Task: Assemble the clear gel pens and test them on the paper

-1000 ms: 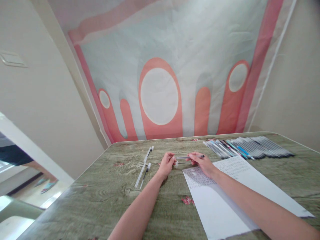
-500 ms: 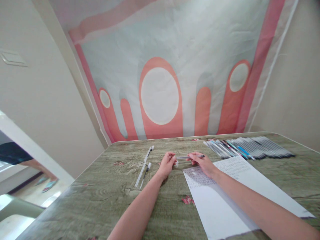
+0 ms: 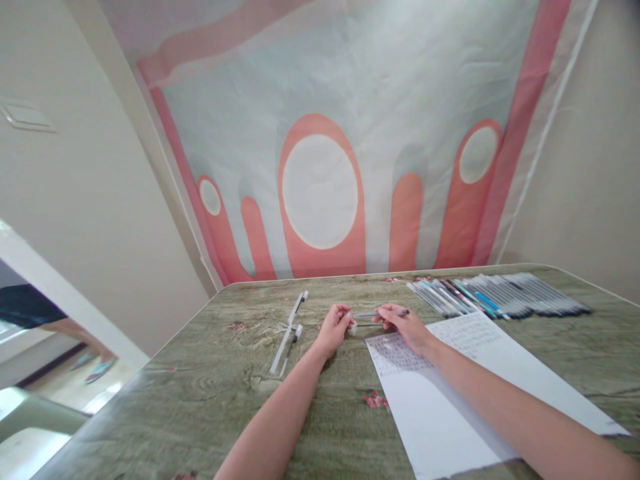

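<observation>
My right hand [image 3: 404,325] is closed around a slim grey pen [image 3: 367,314], whose dark end sticks out past the fingers on the right. The pen's other end reaches over to my left hand [image 3: 334,331], which is closed in a pinch. From its fingertips a small whitish, see-through piece [image 3: 353,328] juts out; its exact kind is too small to make out. Under my right hand and forearm lies a white sheet of paper [image 3: 420,427] with lines of handwriting along its far part. Left of my left hand, several clear pen parts [image 3: 281,349] with white ends and dark refills lie apart.
A long row of pens [image 3: 505,295], mostly grey with some blue and dark ones, lies at the back right of the wood-patterned table [image 3: 200,393]. A printed cloth [image 3: 385,80] hangs behind the table. At the far left, another person's legs [image 3: 95,347] show beyond a doorway.
</observation>
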The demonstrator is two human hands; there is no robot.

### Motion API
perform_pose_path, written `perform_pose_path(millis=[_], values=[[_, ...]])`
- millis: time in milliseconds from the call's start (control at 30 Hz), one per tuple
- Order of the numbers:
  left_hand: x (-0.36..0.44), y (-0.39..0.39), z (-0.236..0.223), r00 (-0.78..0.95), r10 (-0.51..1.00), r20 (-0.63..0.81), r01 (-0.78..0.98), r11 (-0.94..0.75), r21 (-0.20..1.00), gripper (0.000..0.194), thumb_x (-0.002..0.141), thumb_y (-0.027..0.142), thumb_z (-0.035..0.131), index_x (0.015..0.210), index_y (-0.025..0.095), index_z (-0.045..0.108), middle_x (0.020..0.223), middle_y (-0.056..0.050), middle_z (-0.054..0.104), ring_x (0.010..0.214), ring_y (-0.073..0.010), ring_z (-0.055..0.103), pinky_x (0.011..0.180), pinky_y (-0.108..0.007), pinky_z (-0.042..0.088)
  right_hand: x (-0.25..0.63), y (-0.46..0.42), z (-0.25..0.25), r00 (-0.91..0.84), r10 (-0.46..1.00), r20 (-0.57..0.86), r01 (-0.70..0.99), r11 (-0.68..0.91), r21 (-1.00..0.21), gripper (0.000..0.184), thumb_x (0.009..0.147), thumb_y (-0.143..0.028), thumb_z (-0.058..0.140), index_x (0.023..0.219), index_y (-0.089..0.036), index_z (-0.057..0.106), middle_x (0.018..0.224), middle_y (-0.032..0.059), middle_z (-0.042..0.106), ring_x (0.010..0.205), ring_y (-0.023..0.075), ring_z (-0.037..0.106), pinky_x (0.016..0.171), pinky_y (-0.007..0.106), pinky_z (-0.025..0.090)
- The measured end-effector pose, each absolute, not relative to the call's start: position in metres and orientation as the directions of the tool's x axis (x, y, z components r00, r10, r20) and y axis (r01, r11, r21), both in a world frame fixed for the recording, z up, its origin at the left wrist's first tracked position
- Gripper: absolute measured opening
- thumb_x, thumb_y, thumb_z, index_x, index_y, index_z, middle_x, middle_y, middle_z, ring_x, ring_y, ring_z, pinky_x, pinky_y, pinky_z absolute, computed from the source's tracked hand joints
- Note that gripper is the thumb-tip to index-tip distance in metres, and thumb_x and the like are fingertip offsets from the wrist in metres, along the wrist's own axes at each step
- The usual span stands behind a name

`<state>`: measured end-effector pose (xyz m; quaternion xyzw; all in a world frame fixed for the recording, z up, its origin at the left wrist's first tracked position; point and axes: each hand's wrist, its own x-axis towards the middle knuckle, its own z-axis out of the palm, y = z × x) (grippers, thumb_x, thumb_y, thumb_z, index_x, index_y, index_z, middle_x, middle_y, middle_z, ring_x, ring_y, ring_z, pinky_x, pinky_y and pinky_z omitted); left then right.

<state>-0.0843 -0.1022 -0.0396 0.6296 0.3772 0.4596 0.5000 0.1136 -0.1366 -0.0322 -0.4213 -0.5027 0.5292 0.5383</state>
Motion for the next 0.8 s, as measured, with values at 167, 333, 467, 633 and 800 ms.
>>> perform_pose_path(millis=[167, 333, 467, 633, 800], values=[[-0.0852, -0.1018, -0.0406, 0.316, 0.92, 0.231, 0.007, -0.246, 0.969, 0.023, 0.078, 0.033, 0.051, 0.092, 0.016, 0.044, 0.066, 0.002, 0.053, 0.06, -0.0073, 0.05, 0.062, -0.021, 0.039, 0.1137, -0.1372, -0.0319, -0.075, 0.993, 0.095, -0.144, 0.084, -0.986, 0.031, 0.066, -0.046, 0.061, 0.081, -0.019, 0.065, 0.075, 0.0033, 0.067, 0.056, 0.0118, 0.049, 0.058, 0.027, 0.037], [-0.0849, -0.1031, -0.0391, 0.314, 0.923, 0.222, 0.025, -0.242, 0.97, 0.022, 0.078, 0.032, 0.05, 0.091, 0.016, 0.043, 0.066, 0.002, 0.053, 0.059, -0.0076, 0.049, 0.062, -0.021, 0.039, 0.1141, -0.1369, -0.034, -0.074, 0.991, 0.108, -0.122, 0.099, -0.988, 0.03, 0.068, -0.045, 0.06, 0.081, -0.019, 0.064, 0.075, 0.0034, 0.067, 0.057, 0.0118, 0.049, 0.059, 0.027, 0.037], [-0.0851, -0.1035, -0.0387, 0.324, 0.916, 0.235, 0.013, -0.253, 0.967, 0.024, 0.077, 0.034, 0.051, 0.091, 0.016, 0.044, 0.065, 0.002, 0.053, 0.06, -0.0082, 0.049, 0.063, -0.022, 0.038, 0.1138, -0.137, -0.0341, -0.074, 0.99, 0.122, -0.094, 0.115, -0.989, 0.03, 0.07, -0.045, 0.059, 0.082, -0.018, 0.064, 0.075, 0.0035, 0.067, 0.058, 0.0117, 0.049, 0.06, 0.027, 0.037], [-0.0873, -0.1014, -0.0414, 0.341, 0.909, 0.24, 0.026, -0.264, 0.964, 0.024, 0.077, 0.035, 0.051, 0.091, 0.016, 0.045, 0.067, 0.001, 0.054, 0.062, -0.0084, 0.05, 0.064, -0.022, 0.038, 0.1131, -0.1391, -0.0319, -0.09, 0.985, 0.149, -0.05, 0.145, -0.988, 0.032, 0.07, -0.046, 0.058, 0.084, -0.018, 0.063, 0.077, 0.0042, 0.066, 0.058, 0.0119, 0.048, 0.059, 0.027, 0.038], [-0.0892, -0.099, -0.0443, 0.33, 0.915, 0.232, 0.039, -0.259, 0.965, 0.027, 0.077, 0.037, 0.052, 0.091, 0.016, 0.045, 0.069, 0.001, 0.056, 0.064, -0.0095, 0.052, 0.065, -0.023, 0.039, 0.1117, -0.1411, -0.0311, -0.089, 0.982, 0.165, -0.003, 0.166, -0.986, 0.037, 0.07, -0.048, 0.056, 0.089, -0.017, 0.063, 0.079, 0.0056, 0.067, 0.058, 0.0124, 0.049, 0.06, 0.028, 0.039]])
